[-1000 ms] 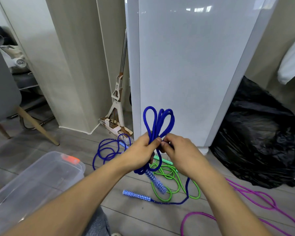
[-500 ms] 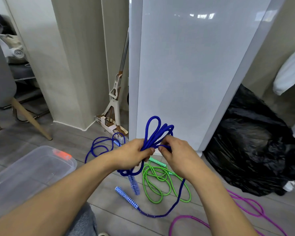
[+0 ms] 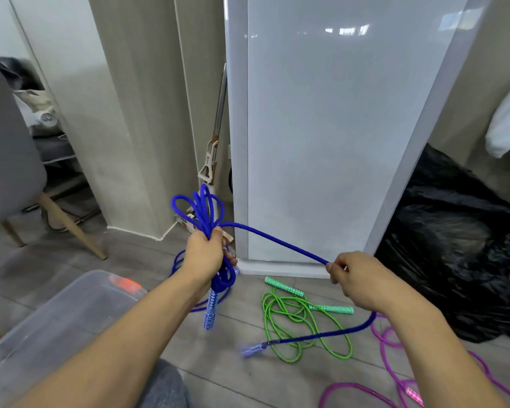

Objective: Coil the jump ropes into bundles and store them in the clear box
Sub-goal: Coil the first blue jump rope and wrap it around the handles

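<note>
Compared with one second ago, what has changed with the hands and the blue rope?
The right hand moved away to the right, pinching one strand of the blue rope and drawing it out from the left hand; before, both hands met at the loops. The left hand still grips the bundle. Green rope, purple rope and clear box stay in place.

**Blue jump rope** (image 3: 203, 214): a matt, woven cord surface is shown; its handle (image 3: 211, 310) is covered in a patterned, low-sheen wrap.
**Green jump rope** (image 3: 284, 287) and **magenta jump rope** (image 3: 413, 395): smooth, glossy plastic cord is seen.
**Clear box** (image 3: 56, 325): smooth, faintly hazed translucent plastic.
**White panel** (image 3: 321, 128): a hard, highly glossy face is marked by reflected lights.
**Black bag** (image 3: 454, 260): thin, crinkled, shiny plastic film.
**Floor** (image 3: 130, 254): matt grey wood-grain planks.
**Chair** (image 3: 6, 148): matt grey cloth is carried on bare wooden legs (image 3: 72, 226).
</note>
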`<control>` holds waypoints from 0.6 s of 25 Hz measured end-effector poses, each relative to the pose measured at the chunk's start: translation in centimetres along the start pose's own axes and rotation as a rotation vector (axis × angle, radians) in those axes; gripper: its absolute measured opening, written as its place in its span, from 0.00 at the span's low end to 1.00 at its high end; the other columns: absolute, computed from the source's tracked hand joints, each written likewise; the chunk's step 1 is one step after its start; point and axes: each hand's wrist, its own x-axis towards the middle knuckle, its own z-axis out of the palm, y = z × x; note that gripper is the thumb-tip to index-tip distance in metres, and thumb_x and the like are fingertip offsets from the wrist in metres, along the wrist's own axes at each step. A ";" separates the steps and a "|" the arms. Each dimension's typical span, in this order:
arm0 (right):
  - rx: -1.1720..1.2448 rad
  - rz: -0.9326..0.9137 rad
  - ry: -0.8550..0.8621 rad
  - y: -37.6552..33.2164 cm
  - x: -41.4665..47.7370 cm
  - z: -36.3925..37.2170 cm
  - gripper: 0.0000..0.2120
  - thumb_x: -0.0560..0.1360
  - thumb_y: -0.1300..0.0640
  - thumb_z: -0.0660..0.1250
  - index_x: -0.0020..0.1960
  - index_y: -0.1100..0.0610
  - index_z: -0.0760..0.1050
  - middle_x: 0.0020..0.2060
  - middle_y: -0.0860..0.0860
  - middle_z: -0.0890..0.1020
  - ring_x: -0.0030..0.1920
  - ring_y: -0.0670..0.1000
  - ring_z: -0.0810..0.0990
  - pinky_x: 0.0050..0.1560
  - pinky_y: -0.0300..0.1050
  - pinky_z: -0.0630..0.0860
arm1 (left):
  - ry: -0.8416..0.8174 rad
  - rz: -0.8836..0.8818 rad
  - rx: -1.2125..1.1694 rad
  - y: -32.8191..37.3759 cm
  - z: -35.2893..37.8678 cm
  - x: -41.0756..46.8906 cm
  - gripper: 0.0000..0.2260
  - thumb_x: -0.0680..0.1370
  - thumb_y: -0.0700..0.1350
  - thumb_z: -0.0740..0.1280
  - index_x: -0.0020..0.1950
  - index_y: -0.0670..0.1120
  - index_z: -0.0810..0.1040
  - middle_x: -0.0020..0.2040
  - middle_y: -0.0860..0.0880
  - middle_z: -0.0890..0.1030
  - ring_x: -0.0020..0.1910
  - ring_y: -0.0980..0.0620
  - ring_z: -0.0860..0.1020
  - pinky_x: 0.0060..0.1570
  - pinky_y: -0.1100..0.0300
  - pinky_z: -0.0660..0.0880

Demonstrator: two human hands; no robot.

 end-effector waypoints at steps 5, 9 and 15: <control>0.283 -0.157 0.205 -2.9 -1.0 -0.1 0.14 0.84 0.52 0.57 0.42 0.53 0.74 0.31 0.46 0.75 0.35 0.50 0.74 0.38 0.45 0.70 | -0.125 -0.185 -0.306 0.2 0.4 -0.5 0.09 0.84 0.40 0.59 0.51 0.35 0.74 0.36 0.40 0.78 0.28 0.44 0.79 0.29 0.52 0.80; 0.356 -0.248 0.267 -6.2 -1.8 1.6 0.13 0.84 0.51 0.55 0.45 0.53 0.72 0.36 0.47 0.78 0.39 0.52 0.75 0.40 0.48 0.71 | -0.304 -0.184 -0.255 0.9 2.5 -3.1 0.10 0.84 0.40 0.58 0.58 0.34 0.73 0.47 0.37 0.85 0.42 0.38 0.85 0.39 0.46 0.84; 0.259 -0.254 0.179 -6.9 -1.8 3.7 0.13 0.84 0.47 0.51 0.48 0.50 0.71 0.46 0.48 0.84 0.46 0.55 0.81 0.47 0.53 0.78 | -0.375 -0.176 -0.173 0.3 4.3 -4.8 0.10 0.83 0.40 0.62 0.54 0.34 0.77 0.43 0.39 0.83 0.38 0.45 0.84 0.35 0.54 0.82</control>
